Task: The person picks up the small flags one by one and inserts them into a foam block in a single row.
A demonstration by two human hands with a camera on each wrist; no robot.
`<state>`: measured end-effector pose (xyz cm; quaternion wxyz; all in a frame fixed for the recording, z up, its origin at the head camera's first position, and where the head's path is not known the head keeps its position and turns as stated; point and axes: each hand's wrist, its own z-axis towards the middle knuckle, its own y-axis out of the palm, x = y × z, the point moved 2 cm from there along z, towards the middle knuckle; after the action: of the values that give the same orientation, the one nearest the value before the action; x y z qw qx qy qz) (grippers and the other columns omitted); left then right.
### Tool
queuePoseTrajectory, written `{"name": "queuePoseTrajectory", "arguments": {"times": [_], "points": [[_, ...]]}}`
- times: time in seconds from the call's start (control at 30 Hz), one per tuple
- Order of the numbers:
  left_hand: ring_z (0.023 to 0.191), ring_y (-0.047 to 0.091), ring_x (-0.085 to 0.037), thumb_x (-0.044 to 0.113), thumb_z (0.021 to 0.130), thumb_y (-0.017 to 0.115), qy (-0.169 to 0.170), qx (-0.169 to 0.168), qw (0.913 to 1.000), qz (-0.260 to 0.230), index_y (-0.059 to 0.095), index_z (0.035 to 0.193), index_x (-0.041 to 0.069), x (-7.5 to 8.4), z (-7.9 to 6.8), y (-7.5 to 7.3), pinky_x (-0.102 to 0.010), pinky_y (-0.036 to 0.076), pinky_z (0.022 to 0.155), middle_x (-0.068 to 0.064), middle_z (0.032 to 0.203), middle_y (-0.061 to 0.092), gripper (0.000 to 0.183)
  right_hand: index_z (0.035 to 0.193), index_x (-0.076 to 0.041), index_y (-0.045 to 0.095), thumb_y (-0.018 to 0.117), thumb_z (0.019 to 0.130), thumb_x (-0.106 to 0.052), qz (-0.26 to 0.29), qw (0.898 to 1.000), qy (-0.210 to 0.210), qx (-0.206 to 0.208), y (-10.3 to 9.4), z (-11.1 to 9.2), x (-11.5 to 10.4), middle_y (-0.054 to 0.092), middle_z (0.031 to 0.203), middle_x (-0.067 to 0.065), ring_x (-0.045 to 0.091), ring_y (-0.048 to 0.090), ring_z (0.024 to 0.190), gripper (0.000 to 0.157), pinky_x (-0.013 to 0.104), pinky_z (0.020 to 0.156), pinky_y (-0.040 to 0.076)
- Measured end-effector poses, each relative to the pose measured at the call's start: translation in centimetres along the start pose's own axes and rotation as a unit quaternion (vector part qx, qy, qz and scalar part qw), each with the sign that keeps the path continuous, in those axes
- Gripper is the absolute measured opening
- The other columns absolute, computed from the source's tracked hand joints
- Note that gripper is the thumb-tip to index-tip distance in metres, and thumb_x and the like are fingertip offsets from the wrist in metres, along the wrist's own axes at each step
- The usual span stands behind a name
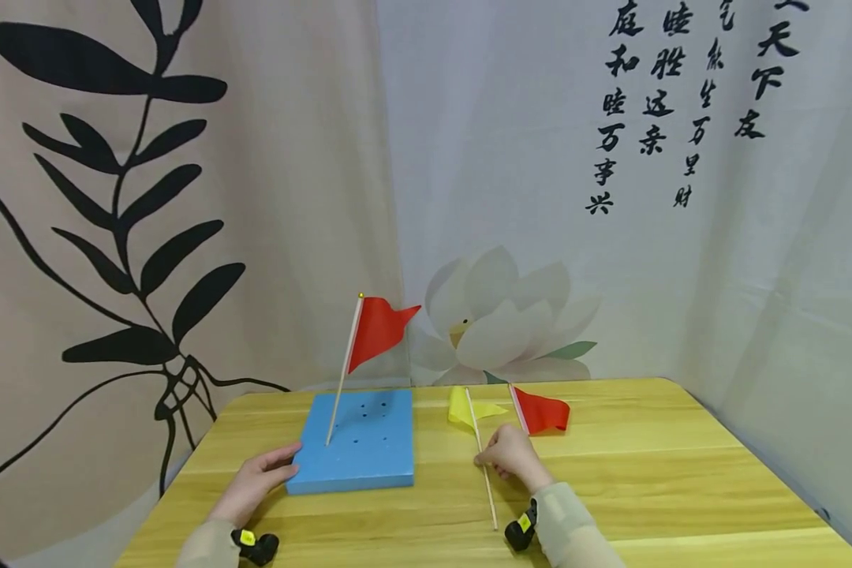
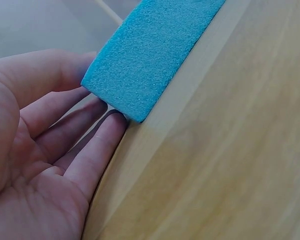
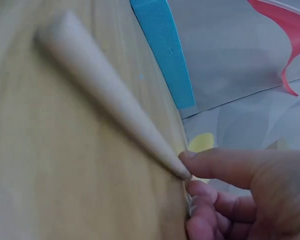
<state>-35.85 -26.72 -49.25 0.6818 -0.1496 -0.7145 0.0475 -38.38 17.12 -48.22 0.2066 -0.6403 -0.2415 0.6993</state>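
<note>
A blue foam block [image 1: 390,465] with small holes in its top lies flat on the table. One red flag [image 1: 379,327] stands in it on a slightly tilted stick. My left hand [image 1: 255,483] rests its fingertips against the block's left side near the front corner; the left wrist view shows its fingers extended at the foam edge [image 2: 150,60]. To the right of the block, my right hand [image 1: 514,456] pinches the stick of a yellow flag [image 1: 461,409] between thumb and fingers. Beyond that hand lies a second red flag [image 1: 545,412].
The wooden table [image 1: 653,465] has rounded back corners. Behind it hangs a fabric backdrop [image 1: 312,197] printed with a dark plant, a pale lotus and black characters. Small black devices [image 1: 255,546] are strapped at both wrists.
</note>
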Motion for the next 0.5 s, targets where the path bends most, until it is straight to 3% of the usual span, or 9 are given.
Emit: {"name": "queuePoseTrajectory", "arguments": {"times": [0.3,0.5], "points": [[0.128,0.046,-0.038,0.021,0.094,0.065,-0.006,0.024,0.9997,-0.003,0.049,0.141,-0.002,-0.46,0.05,0.06,-0.049,0.044,0.102,-0.025,0.145,0.042,0.054,0.051,-0.010,0.052,0.074,0.070,-0.005,-0.020,1.000,-0.004,0.019,0.13,0.01,0.17,0.043,0.044,-0.006,0.007,0.042,0.035,0.030,0.022,0.033,0.044],[0.127,0.047,-0.038,0.019,0.095,0.064,-0.010,0.025,0.9996,-0.005,0.049,0.141,-0.002,-0.24,0.10,0.05,-0.048,0.045,0.102,-0.026,0.145,0.041,0.053,0.074,-0.002,0.068,0.073,0.075,-0.005,0.019,1.000,0.007,-0.011,-0.31,0.07,-0.03,0.059,0.058,0.003,0.013,0.054,0.044,0.006,0.028,0.039,0.051]]}}
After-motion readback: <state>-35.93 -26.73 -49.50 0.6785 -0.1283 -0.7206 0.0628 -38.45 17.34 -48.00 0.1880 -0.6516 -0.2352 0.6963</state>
